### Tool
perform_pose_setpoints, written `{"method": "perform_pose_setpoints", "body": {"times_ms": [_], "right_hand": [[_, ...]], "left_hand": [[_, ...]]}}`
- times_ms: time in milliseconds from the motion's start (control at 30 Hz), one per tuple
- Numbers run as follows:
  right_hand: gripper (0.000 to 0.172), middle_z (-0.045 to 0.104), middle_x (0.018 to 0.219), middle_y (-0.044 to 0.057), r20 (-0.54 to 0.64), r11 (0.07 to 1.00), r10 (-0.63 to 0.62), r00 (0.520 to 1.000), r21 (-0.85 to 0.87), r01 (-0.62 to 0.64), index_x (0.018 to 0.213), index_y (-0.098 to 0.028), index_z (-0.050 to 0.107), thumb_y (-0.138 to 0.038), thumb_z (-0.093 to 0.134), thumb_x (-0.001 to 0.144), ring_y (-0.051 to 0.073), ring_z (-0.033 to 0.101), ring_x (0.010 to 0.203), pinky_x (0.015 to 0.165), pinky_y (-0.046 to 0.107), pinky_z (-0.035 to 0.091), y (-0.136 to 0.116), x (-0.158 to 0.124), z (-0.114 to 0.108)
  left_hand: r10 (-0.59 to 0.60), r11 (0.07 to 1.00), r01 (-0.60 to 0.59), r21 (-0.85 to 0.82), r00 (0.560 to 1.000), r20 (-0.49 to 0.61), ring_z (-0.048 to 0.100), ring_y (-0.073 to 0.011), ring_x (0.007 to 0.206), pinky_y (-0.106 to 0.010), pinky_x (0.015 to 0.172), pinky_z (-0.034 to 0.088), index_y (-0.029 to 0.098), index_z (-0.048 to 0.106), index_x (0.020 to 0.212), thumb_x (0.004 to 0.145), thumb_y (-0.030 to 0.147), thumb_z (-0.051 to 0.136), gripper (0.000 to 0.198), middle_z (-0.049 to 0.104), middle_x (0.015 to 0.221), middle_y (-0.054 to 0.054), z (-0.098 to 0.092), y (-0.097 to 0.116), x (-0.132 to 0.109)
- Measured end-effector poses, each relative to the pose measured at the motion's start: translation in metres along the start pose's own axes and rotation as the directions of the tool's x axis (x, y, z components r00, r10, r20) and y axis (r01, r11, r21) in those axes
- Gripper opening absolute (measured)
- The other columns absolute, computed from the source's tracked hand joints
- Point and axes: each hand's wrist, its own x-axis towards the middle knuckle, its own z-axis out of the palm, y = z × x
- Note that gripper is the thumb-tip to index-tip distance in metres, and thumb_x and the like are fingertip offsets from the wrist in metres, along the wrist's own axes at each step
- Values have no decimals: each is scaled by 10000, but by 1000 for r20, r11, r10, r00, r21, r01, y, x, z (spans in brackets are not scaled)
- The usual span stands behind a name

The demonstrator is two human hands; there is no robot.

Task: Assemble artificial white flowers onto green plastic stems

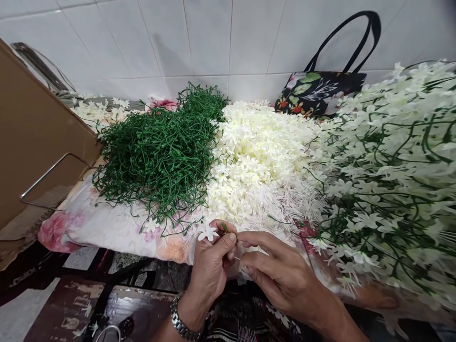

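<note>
My left hand (213,259), with a metal watch at the wrist, pinches a green stem (224,227) between thumb and forefinger; a white flower (207,232) shows beside the thumb. Close against it on the right is my right hand (281,268), its fingers bent and the fingertips near the left thumb. Something thin and pale shows between the hands, too small to name. Beyond them lie a pile of green stems (160,152) at the left and a heap of loose cream-white flowers (256,142) in the middle, with thin white strands (285,204) in front.
Assembled white flowers with green stems (384,190) fill the right side. A black floral bag (317,92) leans on the tiled wall. At the left are a cardboard box (39,137) and a metal wire handle (46,173). Floral cloth (117,228) covers the work surface.
</note>
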Motion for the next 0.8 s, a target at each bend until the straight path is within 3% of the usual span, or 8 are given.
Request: {"method": "perform_pose_setpoints", "body": {"times_ms": [133, 267, 367, 433, 500, 600, 700, 800], "right_hand": [[157, 626, 979, 88, -66, 996, 86, 994, 0, -86, 862, -163, 596, -46, 497, 825, 138, 610, 885, 745, 240, 524, 7, -7, -4], [123, 599, 804, 46, -151, 983, 177, 973, -24, -182, 841, -172, 583, -67, 520, 827, 131, 588, 746, 653, 242, 492, 13, -12, -7], [103, 559, 733, 18, -194, 969, 245, 950, 15, -247, 833, -180, 569, -85, 530, 828, 118, 552, 666, 590, 236, 454, 12, -13, -6], [95, 549, 710, 4, -196, 962, 274, 942, 54, -268, 816, -182, 557, -91, 534, 828, 109, 537, 637, 580, 232, 437, 10, -13, -4], [95, 554, 704, -2, -184, 955, 294, 938, 92, -282, 807, -186, 550, -94, 534, 830, 105, 539, 635, 583, 226, 432, 8, -12, -1], [98, 578, 733, -1, -147, 930, 352, 924, 166, -328, 818, -192, 558, -104, 522, 840, 106, 563, 675, 601, 217, 441, 6, -12, 2], [99, 597, 761, -5, -120, 896, 404, 907, 251, -366, 836, -202, 565, -115, 518, 846, 101, 580, 707, 627, 204, 460, 3, -12, 6], [101, 604, 781, -10, -127, 881, 401, 907, 323, -344, 849, -207, 560, -117, 513, 853, 92, 592, 726, 642, 189, 477, -3, -10, 12]], "left_hand": [[31, 1000, -31, -7, 999, 11, 317, -27, 395, -168, 386, 235, 149, 539, 656, 551, 265, 733, 249, 477, 518, 60, -8, 3, 3], [180, 925, -193, 326, 981, 71, 384, -58, 432, -183, 424, 292, 156, 594, 741, 677, 246, 635, 117, 484, 530, 56, -27, 5, 7], [360, 698, -389, 602, 917, 175, 507, -111, 574, -217, 528, 390, 164, 616, 746, 722, 183, 556, 68, 564, 653, 10, -37, 10, 8], [410, 505, -482, 717, 864, 292, 551, -143, 671, -243, 606, 420, 165, 620, 777, 710, 114, 509, 140, 588, 724, -12, -39, 14, 8], [382, 337, -534, 776, 831, 405, 563, -163, 735, -265, 659, 426, 160, 621, 838, 673, 45, 463, 256, 590, 776, -29, -37, 15, 8], [287, 181, -542, 821, 827, 483, 533, -168, 696, -277, 626, 402, 156, 600, 775, 621, -7, 420, 288, 550, 742, -28, -32, 13, 7], [318, 197, -542, 817, 823, 470, 482, -149, 621, -265, 573, 365, 170, 512, 621, 646, 12, 421, 184, 484, 650, -2, -29, 11, 6], [406, 383, -543, 747, 826, 392, 471, -129, 602, -242, 568, 373, 178, 476, 590, 716, 77, 454, 163, 466, 613, 19, -30, 12, 3]]}}
